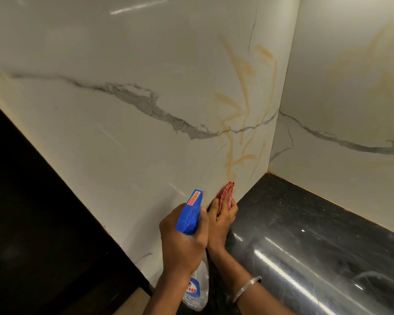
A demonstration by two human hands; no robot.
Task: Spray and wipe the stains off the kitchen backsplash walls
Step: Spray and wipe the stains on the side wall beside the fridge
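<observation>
Marble-look tile, white with grey veining: the backsplash wall (123,53), the item under treatment. Orange-yellow stains (241,110) streaked it just left of the corner seam (280,98), from high on the seam down to its foot at the black countertop (305,223); fainter yellowing showed on the side wall (350,64) right of the seam. A red cloth (226,192), bunched, lay pressed to the wall under the streaks, near the seam's foot. The right hand (221,219) had its fingers curled round the cloth, wrist low over the countertop, a metal bangle (246,287) on the forearm. The left hand (182,244), further left of the seam, wrapped its fingers round the neck of the spray bottle (190,214), blue nozzle aimed at the wall; whether a finger lay on the trigger could not be told. Step judged: wiping the lowest marks, most streaks not yet cleared. The next move would call for spray higher beside the seam, then upward strokes of the cloth.
</observation>
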